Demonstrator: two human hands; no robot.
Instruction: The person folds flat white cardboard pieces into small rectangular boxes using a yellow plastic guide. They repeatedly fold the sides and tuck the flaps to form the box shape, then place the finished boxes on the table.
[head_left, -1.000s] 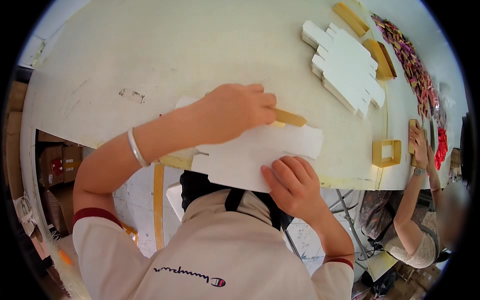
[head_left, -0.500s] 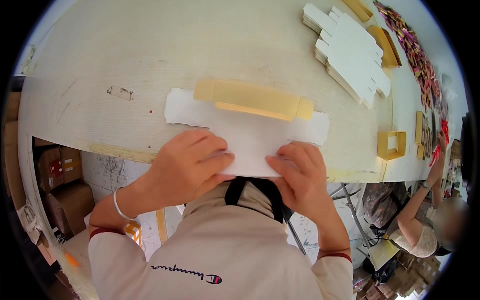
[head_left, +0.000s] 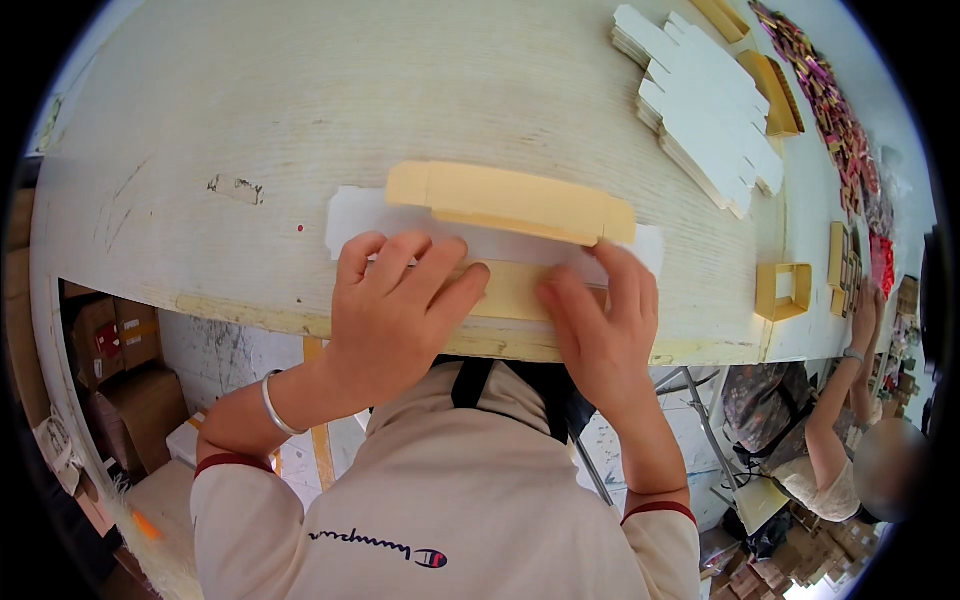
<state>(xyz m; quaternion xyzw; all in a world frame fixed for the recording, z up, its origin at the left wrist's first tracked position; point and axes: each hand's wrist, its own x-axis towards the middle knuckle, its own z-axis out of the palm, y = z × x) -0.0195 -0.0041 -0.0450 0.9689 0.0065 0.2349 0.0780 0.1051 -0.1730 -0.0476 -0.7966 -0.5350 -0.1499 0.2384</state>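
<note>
A cardboard box blank [head_left: 508,287], white inside and yellow outside, lies near the table's front edge. Its far yellow side flap [head_left: 510,200] is folded, and its near flap also shows yellow, turned inward. My left hand [head_left: 395,305] grips the near flap's left part with bent fingers, the thumb along the yellow face. At the right part, my right hand [head_left: 605,320] holds the same blank, one finger reaching up beside the far flap's right end. The fingers partly cover the white end tabs.
A stack of flat white box blanks [head_left: 705,110] lies at the far right. Beyond stand yellow trays, one nearer box frame [head_left: 783,291] and a pile of small purple and gold wrapped items [head_left: 825,100]. Another person's arm [head_left: 835,390] works at right. Cartons [head_left: 145,410] sit beneath the table at left.
The near edge of the blank has been folded up and inward, showing its yellow side. Both hands have moved slightly away from me. At right, the other person's arms shifted.
</note>
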